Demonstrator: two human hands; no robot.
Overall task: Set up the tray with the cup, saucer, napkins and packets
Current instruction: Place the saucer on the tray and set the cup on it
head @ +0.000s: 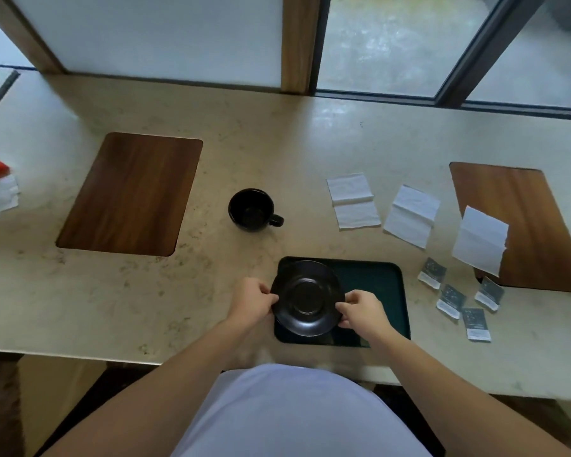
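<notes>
Setting: a pale stone counter (pixel 261 153) under a window, viewed from above.

Nearest us: our left hand (pixel 252 303) and right hand (pixel 363 311), each pinching one edge of the black saucer (pixel 307 298). We hold it over the left end of the dark green tray (pixel 376 285); whether it rests there or hangs just above, we cannot tell.

Right of the tray: five grey packets (pixel 450 300), scattered, near each other. Their print is too small to read; we find no legible brand anywhere.

Further out: a black cup (pixel 253 209), upright, handle to the right, well apart from the tray. To its right, three white napkins (pixel 412 214); the rightmost overlaps the right wooden inlay (pixel 534 222). A second wooden inlay (pixel 132 192) sits far left, with crumpled white paper beside something red at the left edge.

Risks, as we judge them: the saucer overhangs the tray's left rim, so letting go early could tip it onto the counter. Set too near the centre, it would crowd out napkins and packets.
</notes>
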